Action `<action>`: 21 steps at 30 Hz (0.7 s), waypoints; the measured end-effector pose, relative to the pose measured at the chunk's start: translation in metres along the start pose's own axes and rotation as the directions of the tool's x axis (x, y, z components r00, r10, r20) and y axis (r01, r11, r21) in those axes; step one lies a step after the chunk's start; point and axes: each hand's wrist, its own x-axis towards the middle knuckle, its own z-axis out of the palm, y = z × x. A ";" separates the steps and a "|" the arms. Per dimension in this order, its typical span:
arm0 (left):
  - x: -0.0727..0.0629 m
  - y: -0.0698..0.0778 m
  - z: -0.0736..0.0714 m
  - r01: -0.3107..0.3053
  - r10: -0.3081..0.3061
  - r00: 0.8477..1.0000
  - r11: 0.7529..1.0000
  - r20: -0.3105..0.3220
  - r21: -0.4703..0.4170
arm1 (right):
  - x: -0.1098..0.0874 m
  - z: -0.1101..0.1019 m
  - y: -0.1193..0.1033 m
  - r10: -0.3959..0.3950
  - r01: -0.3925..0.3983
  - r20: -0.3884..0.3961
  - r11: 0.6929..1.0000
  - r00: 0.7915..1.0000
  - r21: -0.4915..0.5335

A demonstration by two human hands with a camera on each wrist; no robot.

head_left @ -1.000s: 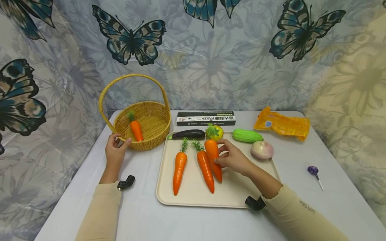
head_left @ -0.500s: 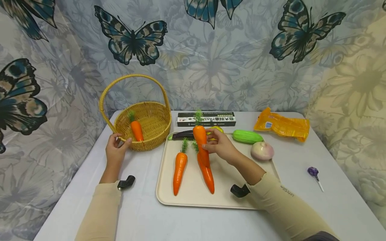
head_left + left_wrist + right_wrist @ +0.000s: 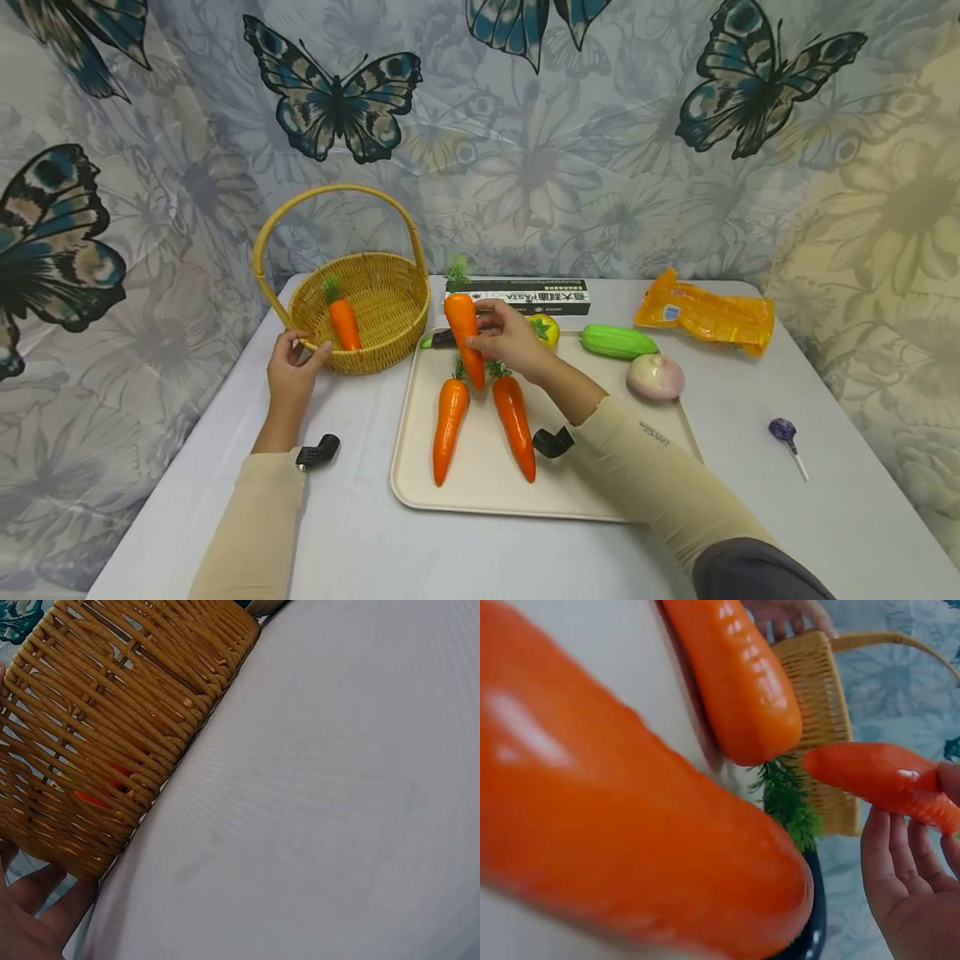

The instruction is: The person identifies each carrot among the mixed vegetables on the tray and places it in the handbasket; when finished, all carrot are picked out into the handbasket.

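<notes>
My right hand (image 3: 513, 337) pinches an orange carrot (image 3: 463, 329) with a green tuft, holding it above the back left of a cream tray (image 3: 592, 492). The right wrist view shows this carrot (image 3: 885, 776) between thumb and fingers, the basket behind it. Two more carrots lie on the tray, a left carrot (image 3: 451, 429) and a right carrot (image 3: 514, 429). On the left stands a wicker basket (image 3: 397, 292) with one carrot (image 3: 344, 325) inside. My left hand (image 3: 291, 375) holds the basket's near left side at the rim; in the left wrist view its fingers (image 3: 71, 904) touch the woven wall.
An eggplant (image 3: 442, 339), partly hidden, a yellow-green tomato-like vegetable (image 3: 547, 330), a green cucumber-like vegetable (image 3: 618, 341) and an onion (image 3: 656, 377) sit along the tray. Behind is a pasta box (image 3: 540, 296). To the right lie an orange packet (image 3: 705, 312) and a purple lollipop (image 3: 783, 430).
My right hand has lifted the carrot off the tray's middle and carried it left, toward the basket. My left hand stays at the basket.
</notes>
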 end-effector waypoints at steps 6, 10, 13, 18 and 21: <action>0.001 0.000 0.001 0.000 0.000 1.000 1.000 -0.001 0.004 | 0.026 0.010 -0.004 0.002 -0.003 0.019 0.999 1.000 0.050; 0.002 -0.002 0.001 0.007 -0.006 1.000 1.000 -0.007 0.013 | 0.041 0.020 -0.009 -0.011 0.009 0.030 0.998 0.999 0.059; 0.003 -0.004 0.002 0.001 -0.001 1.000 1.000 -0.013 0.009 | 0.051 0.031 -0.018 -0.013 0.009 0.048 0.997 0.999 0.072; 0.004 0.001 0.000 0.011 -0.011 1.000 1.000 -0.001 -0.016 | 0.067 0.052 -0.040 -0.028 0.022 0.071 0.997 0.997 0.078; 0.000 0.012 0.000 0.022 -0.022 1.000 1.000 0.004 -0.018 | 0.079 0.064 -0.050 -0.028 0.021 0.087 0.997 0.996 0.081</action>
